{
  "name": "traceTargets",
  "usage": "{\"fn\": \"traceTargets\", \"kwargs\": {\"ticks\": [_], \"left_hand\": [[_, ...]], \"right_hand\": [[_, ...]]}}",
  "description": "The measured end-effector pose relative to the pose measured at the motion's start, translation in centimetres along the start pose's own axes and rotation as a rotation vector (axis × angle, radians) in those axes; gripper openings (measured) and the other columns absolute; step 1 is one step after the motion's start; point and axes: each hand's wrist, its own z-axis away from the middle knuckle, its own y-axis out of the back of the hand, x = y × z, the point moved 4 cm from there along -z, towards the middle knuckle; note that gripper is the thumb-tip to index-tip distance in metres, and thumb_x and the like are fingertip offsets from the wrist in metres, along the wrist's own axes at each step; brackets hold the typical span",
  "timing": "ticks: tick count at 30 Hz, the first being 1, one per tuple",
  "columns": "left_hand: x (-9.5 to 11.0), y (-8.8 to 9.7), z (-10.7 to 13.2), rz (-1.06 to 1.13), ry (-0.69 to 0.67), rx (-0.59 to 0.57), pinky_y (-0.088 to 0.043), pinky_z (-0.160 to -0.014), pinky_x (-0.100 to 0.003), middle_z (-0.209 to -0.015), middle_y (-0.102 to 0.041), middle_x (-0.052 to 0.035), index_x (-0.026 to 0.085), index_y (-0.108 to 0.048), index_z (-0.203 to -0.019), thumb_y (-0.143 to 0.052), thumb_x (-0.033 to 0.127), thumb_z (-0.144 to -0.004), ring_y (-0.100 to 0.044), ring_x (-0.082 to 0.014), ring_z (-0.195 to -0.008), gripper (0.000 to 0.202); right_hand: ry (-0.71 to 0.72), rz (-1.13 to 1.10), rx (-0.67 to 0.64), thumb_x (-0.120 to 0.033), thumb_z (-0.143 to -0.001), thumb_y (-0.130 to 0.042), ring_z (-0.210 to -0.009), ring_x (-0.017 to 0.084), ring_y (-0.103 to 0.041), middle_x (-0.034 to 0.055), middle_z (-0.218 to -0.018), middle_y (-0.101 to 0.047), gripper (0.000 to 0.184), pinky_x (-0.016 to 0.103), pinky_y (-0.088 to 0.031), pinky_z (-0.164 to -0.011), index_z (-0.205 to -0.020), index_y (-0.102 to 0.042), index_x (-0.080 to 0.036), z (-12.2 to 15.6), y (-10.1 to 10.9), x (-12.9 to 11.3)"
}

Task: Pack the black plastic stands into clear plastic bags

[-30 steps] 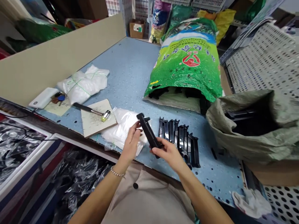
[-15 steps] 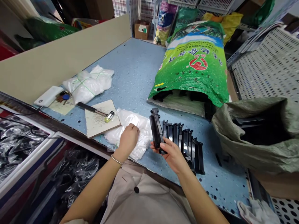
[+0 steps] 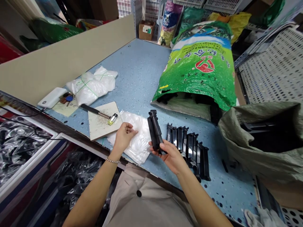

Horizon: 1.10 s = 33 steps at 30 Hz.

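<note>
In my right hand (image 3: 169, 154) are long black plastic parts (image 3: 154, 130), apparently two lying together, gripped at the lower end and tilted upright over the table. My left hand (image 3: 124, 137) hovers at a stack of clear plastic bags (image 3: 139, 142); its fingers are half curled, the thumb stands apart from them, and I see nothing between them. Any contact with the top bag is unclear. Just right of my right hand, several similar black parts (image 3: 189, 145) lie side by side in a row on the blue speckled table (image 3: 132, 72).
A hammer (image 3: 99, 113) rests on a board (image 3: 101, 129) at left, near a tied plastic bundle (image 3: 92, 85), keys (image 3: 67, 97) and a white device (image 3: 52, 97). A green sack (image 3: 196, 78) with black parts inside lies behind. An open grey-green sack (image 3: 255, 151) stands right.
My left hand has drawn back to the left across the bag stack, and its thumb has parted from the fingers. My right hand, still holding the black parts, has shifted slightly left.
</note>
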Motion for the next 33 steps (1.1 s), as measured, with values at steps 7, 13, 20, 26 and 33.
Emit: {"fn": "traceTargets", "kwargs": {"ticks": [7, 13, 20, 26, 33], "left_hand": [[0.3, 0.7, -0.4, 0.218, 0.059, -0.044, -0.045, -0.064, -0.025, -0.071, -0.056, 0.0047, 0.019, -0.050, -0.088, -0.076, 0.028, -0.061, -0.056, -0.0111, -0.065, 0.038], [0.9, 1.0, -0.4, -0.022, -0.020, 0.006, -0.041, -0.059, -0.024, -0.068, -0.051, 0.0069, 0.021, -0.044, -0.082, -0.076, 0.028, -0.062, -0.050, -0.0100, -0.058, 0.038], [1.1, 0.9, -0.7, 0.092, -0.018, -0.094, -0.041, -0.059, -0.023, -0.069, -0.054, 0.0056, 0.021, -0.044, -0.081, -0.072, 0.030, -0.065, -0.051, -0.0100, -0.060, 0.034], [0.1, 1.5, -0.7, 0.102, -0.024, -0.091, -0.045, -0.062, -0.025, -0.074, -0.063, 0.0004, 0.019, -0.049, -0.077, -0.063, 0.024, -0.071, -0.059, -0.0132, -0.067, 0.016], [1.4, 2.0, 0.1, -0.364, -0.260, -0.111, -0.050, -0.084, -0.035, -0.092, -0.068, -0.0059, 0.019, -0.067, -0.081, -0.042, 0.012, -0.078, -0.064, -0.0198, -0.087, 0.027]], "right_hand": [[-0.043, -0.177, -0.044, -0.028, -0.073, -0.074, -0.085, 0.020, -0.071, 0.0127, -0.110, -0.070, 0.032, 0.024, -0.056, -0.068, -0.100, -0.069, -0.012, -2.5, -1.9, -0.3], [-0.099, -0.259, -0.126, -0.026, -0.075, -0.072, -0.080, 0.020, -0.072, 0.0072, -0.091, -0.072, 0.023, 0.022, -0.057, -0.063, -0.094, -0.067, -0.013, -4.0, -4.1, 0.0], [-0.149, -0.285, -0.065, -0.028, -0.074, -0.072, -0.076, 0.019, -0.071, 0.0083, -0.086, -0.072, 0.023, 0.021, -0.055, -0.056, -0.090, -0.065, -0.012, -6.1, -4.6, 0.3], [-0.081, -0.284, -0.001, -0.029, -0.076, -0.068, -0.080, 0.018, -0.069, 0.0119, -0.099, -0.071, 0.023, 0.021, -0.051, -0.053, -0.093, -0.066, -0.013, -6.2, -4.0, 0.1], [0.082, -0.119, 0.092, -0.026, -0.070, -0.074, -0.075, 0.016, -0.067, 0.0029, -0.078, -0.069, 0.018, 0.019, -0.047, -0.057, -0.084, -0.068, -0.015, -5.0, -3.7, 0.3]]}}
